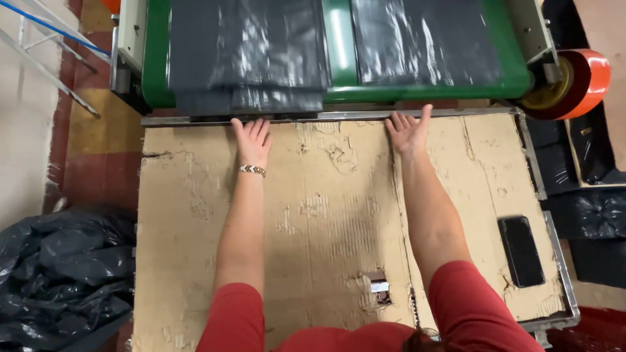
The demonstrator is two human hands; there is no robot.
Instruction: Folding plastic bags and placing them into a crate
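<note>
My left hand (252, 140) lies flat and palm down at the far edge of a worn cardboard-covered table (195, 221), fingers spread, a beaded bracelet on the wrist. Its fingertips reach just under a stack of dark plastic bags (248, 58) that hangs off a green conveyor belt (341, 52). My right hand (408, 130) also rests flat and open on the cardboard at the far edge, below a second stack of dark bags (424, 42) on the belt. Neither hand holds anything. Both sleeves are red.
A black phone (521, 251) lies on the table's right side. An orange roll (580, 81) sits at the machine's right end. A heap of black plastic bags (62, 280) fills the floor at the left. More dark bags (590, 215) lie at the right. A small hole (378, 289) shows in the cardboard.
</note>
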